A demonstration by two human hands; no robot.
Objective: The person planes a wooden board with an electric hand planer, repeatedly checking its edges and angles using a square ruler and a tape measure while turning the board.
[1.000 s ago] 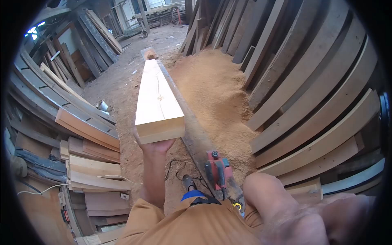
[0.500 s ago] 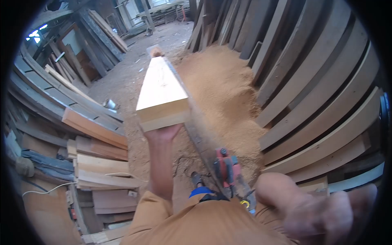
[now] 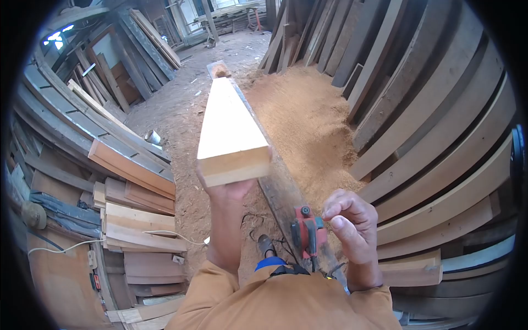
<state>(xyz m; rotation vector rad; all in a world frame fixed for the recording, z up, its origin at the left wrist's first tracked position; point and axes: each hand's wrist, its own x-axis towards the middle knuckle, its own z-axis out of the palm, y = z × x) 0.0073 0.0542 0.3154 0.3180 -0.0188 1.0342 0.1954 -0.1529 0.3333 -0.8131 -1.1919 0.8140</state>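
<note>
Timber first: the pale beam (image 3: 231, 124) juts straight ahead, top face bleached by glare, and I've lost the crack that showed there a second ago. The left hand (image 3: 234, 191) cups its near end from below, fingers and thumb wrapped up the sides. Far end overlaps the worn plank (image 3: 285, 190) on my feed; I can't tell if it rests there. And here's the change: the right hand (image 3: 356, 225), low and blurred moments ago, is up beside the red planer (image 3: 309, 234), fingers half curled, thumb and forefinger apart, nothing visible between them. So one hand alone grips the beam. Farther out, I've got sawdust (image 3: 300, 107) and leaning boards (image 3: 434, 137).
</note>
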